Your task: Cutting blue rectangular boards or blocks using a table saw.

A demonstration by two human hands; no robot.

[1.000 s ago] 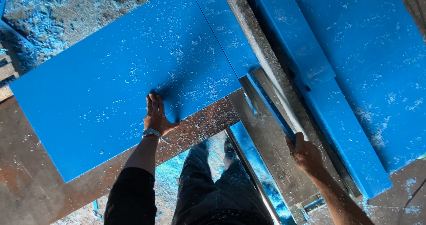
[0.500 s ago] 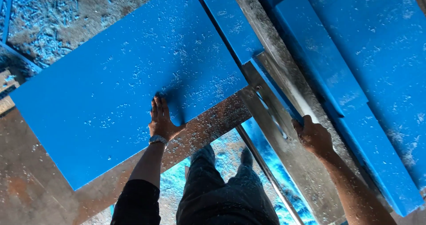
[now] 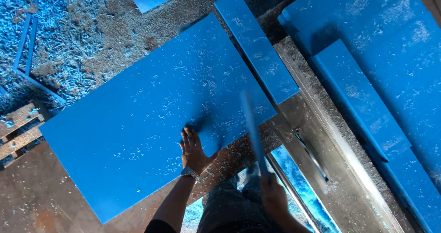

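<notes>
Left hand flat and open, fingers spread, pressing on the big blue board near its front edge. Board lying across the desk (dusty with chips). Right hand closed around a thin blue strip, blurred, just beside the board's right corner.

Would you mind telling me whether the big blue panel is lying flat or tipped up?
Flat. The big blue panel lies on the metal table, with the left hand pressed palm-down on it.
</notes>
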